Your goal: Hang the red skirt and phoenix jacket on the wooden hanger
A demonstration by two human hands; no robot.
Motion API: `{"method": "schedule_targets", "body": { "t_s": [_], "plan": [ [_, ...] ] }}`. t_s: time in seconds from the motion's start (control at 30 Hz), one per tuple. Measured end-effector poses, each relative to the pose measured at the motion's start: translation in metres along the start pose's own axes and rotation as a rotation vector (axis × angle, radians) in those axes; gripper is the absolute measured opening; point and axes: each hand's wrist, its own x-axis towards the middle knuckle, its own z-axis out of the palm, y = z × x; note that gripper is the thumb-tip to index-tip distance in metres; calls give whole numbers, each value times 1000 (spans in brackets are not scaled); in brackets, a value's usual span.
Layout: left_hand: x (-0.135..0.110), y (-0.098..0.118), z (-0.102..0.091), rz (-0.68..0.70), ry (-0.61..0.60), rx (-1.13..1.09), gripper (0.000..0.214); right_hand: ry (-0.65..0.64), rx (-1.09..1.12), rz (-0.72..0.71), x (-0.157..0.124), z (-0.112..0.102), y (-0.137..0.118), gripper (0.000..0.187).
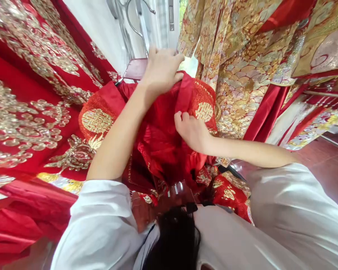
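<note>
A red garment with gold embroidered medallions [205, 111] hangs in front of me, its upper part spread open and its dark red inside showing. Above it is a metal hanger [139, 33] with a curved hook, and a clip at its left end meets the garment's edge. My left hand [162, 69] is closed over the hanger at the garment's upper edge, its thumb near a plain red band [185, 92]. Lower and to the right, my right hand [193, 131] grips that band with curled fingers. What lies under the left fingers is hidden.
Red garments with gold sequin work [25, 127] hang close on the left. Gold patterned garments [236, 71] hang on the right. Behind the hanger is a pale door frame with a metal lock plate [171, 17]. Reddish floor [315, 161] shows at the right.
</note>
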Motion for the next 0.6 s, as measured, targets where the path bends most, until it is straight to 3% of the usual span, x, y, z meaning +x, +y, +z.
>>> {"method": "schedule_targets", "body": {
  "t_s": [0.07, 0.17, 0.27, 0.33, 0.4, 0.47, 0.6],
  "plan": [
    [-22, -9, -10, 80, 86, -131, 42, -63, -53, -11, 3, 27, -1, 49],
    [-70, -27, -26, -115, 240, -87, 40, -105, -13, 10, 11, 28, 21, 41],
    [-119, -49, -31, -405, 201, 72, 43, 102, 107, 77, 25, 3, 54, 42],
    [-139, -67, -27, -497, 131, 76, 41, 292, 205, 71, 44, -8, 75, 37],
    [-147, -84, -21, -465, 105, 5, 43, 358, 336, -48, 71, -10, 90, 28],
    [-147, -98, -17, -362, 110, -111, 47, 306, 480, -192, 100, -3, 97, 22],
    [-137, -114, -25, -198, 35, -348, 54, 197, 670, -293, 132, 7, 97, 40]
  ]
}}
